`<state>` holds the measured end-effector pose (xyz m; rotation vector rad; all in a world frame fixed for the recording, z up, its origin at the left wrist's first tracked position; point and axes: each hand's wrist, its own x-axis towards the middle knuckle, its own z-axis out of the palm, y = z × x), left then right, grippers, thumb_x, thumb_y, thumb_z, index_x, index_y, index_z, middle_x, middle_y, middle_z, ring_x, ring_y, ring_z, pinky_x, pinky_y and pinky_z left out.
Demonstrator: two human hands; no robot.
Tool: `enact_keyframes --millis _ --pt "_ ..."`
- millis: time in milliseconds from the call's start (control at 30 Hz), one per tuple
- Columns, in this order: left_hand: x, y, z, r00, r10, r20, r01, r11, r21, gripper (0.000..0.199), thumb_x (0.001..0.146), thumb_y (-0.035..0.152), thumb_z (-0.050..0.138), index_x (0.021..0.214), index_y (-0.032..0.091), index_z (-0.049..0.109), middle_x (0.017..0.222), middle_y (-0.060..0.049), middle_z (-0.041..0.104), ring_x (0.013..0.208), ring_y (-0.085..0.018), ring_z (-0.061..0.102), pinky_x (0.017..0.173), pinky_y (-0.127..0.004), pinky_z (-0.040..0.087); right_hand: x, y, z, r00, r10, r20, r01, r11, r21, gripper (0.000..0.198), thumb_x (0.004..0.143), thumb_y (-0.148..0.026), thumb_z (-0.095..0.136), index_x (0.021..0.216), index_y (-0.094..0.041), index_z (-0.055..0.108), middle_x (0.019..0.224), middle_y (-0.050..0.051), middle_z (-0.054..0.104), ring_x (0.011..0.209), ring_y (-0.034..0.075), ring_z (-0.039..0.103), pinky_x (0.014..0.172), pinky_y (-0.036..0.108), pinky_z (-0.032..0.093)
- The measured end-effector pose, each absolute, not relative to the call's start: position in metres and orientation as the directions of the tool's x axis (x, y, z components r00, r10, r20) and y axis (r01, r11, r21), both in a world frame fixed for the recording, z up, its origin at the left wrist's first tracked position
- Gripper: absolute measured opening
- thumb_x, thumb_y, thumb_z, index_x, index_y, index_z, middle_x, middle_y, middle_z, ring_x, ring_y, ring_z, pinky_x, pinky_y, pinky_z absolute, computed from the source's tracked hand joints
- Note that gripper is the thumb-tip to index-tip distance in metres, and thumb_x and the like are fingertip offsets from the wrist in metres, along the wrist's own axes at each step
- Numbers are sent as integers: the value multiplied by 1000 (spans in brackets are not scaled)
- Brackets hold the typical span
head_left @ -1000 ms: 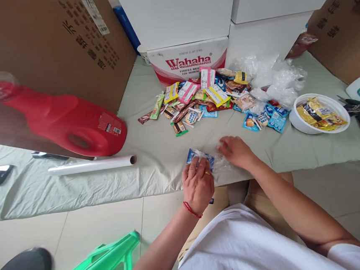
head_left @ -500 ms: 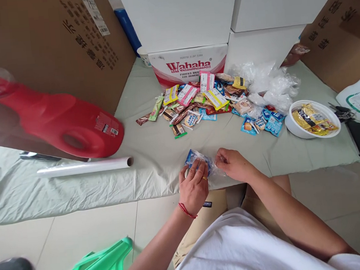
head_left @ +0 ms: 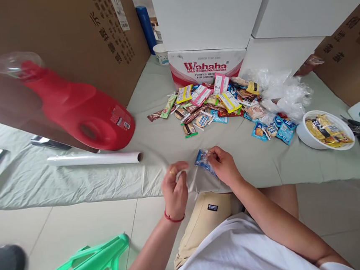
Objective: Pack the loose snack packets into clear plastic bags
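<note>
A small blue snack packet [head_left: 202,161] with clear plastic around it lies near the table's front edge. My right hand [head_left: 225,164] is closed over its right side, with the fingertips pinching the plastic. To the left of the packet, my left hand [head_left: 175,190] is lifted and apart from it. Its thumb and forefinger are separated, their tips smeared by motion, and I make out nothing held between them. Further back lies a pile of wrapped snacks [head_left: 201,94] in yellow, pink, green and brown wrappers. Several blue snack packets [head_left: 285,133] lie to its right.
Crumpled clear plastic bags [head_left: 285,90] sit beside the pile. A white tub [head_left: 313,140] at the right holds gold packets. At left are a white roll [head_left: 95,159] and a red jug [head_left: 86,109]. A Wahaha carton [head_left: 207,63] and white boxes [head_left: 213,14] stand behind.
My left hand has come off the blue packet and moved left. My right hand has moved left onto the packet. The whole view has shifted slightly.
</note>
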<state>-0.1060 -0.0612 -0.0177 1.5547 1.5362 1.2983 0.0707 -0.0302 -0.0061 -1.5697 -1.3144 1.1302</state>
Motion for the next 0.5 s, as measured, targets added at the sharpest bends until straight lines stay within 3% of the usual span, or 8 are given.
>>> enact_keyframes --millis 33,100,200,300,400,500 --pt "-105 -55 -20 -200 959 202 464 -89 881 24 94 24 52 97 22 75 111 -11 75 117 -30 68 107 -56 53 70 -31 -7 59 987 -151 268 -162 -950 23 93 -45 55 84 -24 59 62 -5 52 58 15 46 56 27 35" --pt "-96 -44 -26 -143 973 180 571 -67 818 23 93 30 55 99 20 75 115 -14 73 119 -34 65 110 -60 47 69 -33 -8 45 988 -150 242 -156 -958 22 92 -46 58 86 -25 61 65 -5 54 60 15 48 57 27 37" --pt "-72 -41 -30 -1 982 190 469 -168 867 27 96 33 57 116 20 69 121 -14 71 118 -29 66 105 -50 53 72 -36 -6 56 988 -144 236 -153 -959 25 92 -49 59 87 -25 62 69 -3 58 63 16 51 60 28 41" --pt "-49 -55 -27 28 962 271 372 -261 891 40 98 31 59 136 21 57 132 -14 66 122 -27 65 104 -45 55 84 -44 1 89 977 -195 140 -206 -968 38 94 -62 55 87 -25 62 70 -1 58 64 18 53 59 30 44" --pt "-32 -74 -24 143 902 408 442 -427 789 57 96 21 58 151 22 45 148 -17 57 138 -29 55 114 -49 50 101 -60 11 89 943 -322 -63 -317 -946 53 91 -77 53 89 -24 59 73 -1 58 65 17 55 59 30 49" --pt "-19 -92 -26 332 823 461 509 -568 647 76 90 12 53 162 21 31 157 -18 51 150 -31 44 120 -56 44 119 -79 13 69 910 -409 -172 -393 -903 56 83 -79 65 90 -24 57 82 1 63 73 18 61 66 32 55"
